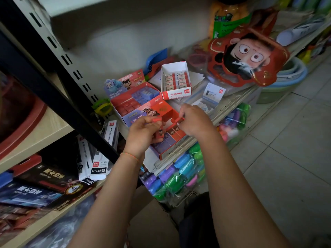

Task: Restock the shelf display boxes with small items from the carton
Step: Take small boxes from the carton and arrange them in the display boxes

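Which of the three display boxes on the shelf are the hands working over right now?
The nearest red display box with cartoon-figure packs, at the shelf's front edge. The red-and-blue box and the white 2B eraser box sit farther back.

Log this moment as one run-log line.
left hand: holds small red item | right hand: pinches small red item | over: red display box

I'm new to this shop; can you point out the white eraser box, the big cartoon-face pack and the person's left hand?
white eraser box (176, 94): head view, red-lettered front wall.
cartoon-face pack (248, 55): head view, on the face.
left hand (143, 133): head view, back of hand.
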{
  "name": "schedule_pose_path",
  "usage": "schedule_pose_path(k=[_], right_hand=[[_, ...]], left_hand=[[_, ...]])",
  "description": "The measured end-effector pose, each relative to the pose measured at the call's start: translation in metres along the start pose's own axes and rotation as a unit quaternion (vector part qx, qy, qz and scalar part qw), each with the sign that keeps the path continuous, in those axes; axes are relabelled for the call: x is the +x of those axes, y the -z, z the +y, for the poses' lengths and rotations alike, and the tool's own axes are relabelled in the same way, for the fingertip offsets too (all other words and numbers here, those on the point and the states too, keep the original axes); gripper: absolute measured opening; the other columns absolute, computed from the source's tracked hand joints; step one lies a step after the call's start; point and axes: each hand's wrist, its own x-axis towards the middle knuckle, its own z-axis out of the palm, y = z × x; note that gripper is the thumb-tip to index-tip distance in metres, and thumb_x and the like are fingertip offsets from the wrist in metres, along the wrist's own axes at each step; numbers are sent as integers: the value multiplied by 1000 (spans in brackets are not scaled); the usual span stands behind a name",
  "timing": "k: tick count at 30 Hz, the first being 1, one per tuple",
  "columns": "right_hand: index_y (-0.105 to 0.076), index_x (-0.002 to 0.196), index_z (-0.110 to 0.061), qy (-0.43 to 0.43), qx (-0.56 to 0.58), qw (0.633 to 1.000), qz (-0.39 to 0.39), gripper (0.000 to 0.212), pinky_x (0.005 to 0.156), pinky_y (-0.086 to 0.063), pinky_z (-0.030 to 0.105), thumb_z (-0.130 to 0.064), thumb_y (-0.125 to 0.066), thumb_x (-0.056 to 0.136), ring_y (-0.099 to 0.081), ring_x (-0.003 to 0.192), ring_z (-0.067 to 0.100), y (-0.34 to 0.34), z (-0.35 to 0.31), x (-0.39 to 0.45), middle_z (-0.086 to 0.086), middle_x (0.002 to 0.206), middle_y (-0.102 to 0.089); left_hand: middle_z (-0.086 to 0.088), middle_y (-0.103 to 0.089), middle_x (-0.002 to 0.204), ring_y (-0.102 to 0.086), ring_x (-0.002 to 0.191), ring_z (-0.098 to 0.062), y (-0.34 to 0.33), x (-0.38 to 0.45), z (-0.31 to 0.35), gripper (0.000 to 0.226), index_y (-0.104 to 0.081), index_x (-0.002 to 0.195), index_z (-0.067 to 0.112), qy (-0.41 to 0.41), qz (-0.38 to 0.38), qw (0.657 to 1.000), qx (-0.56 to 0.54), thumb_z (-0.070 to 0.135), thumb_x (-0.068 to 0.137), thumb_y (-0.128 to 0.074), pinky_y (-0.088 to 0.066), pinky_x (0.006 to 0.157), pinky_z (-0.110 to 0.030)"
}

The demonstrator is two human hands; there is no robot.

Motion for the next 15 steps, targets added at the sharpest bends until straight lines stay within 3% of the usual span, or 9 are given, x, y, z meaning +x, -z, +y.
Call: schedule_pose_path(k=[5,9,11,15], right_hand=[[-58,103,-13,-11,-23,1000,3,22,79,-51,35,-7,-67,84,-59,93,26,-2,1,3,6,101,-59],[-57,90,-12,-18,-7,1000,19,7,70,-45,31,-17,-62,89,-61,88,25,0,6,5,4,92,-63],[-57,92,-13,-24,7,997,71,12,69,-40,30,-24,-55,93,-58,89,27,3,7,6,7,95,-62],[-59,96,-7,-34,26,991,130,20,72,-46,35,-25,-50,96,-58,91,30,7,9,8,11,96,-64]], left_hand=[[-6,-62,79,-60,65,-16,-7,2,1,8,-66,99,6,15,16,999,31,10,93,-63,-57,53,-24],[-6,-61,69,-55,54,-14,-20,12,-2,11,-67,95,6,12,34,992,117,15,90,-69,-52,45,-23],[-7,-63,67,-57,49,-15,-27,19,-5,14,-64,93,8,17,35,987,154,16,87,-73,-56,51,-27],[-10,-70,68,-67,58,-23,-33,29,-8,9,-65,84,8,45,24,980,190,11,87,-72,-60,70,-36]])
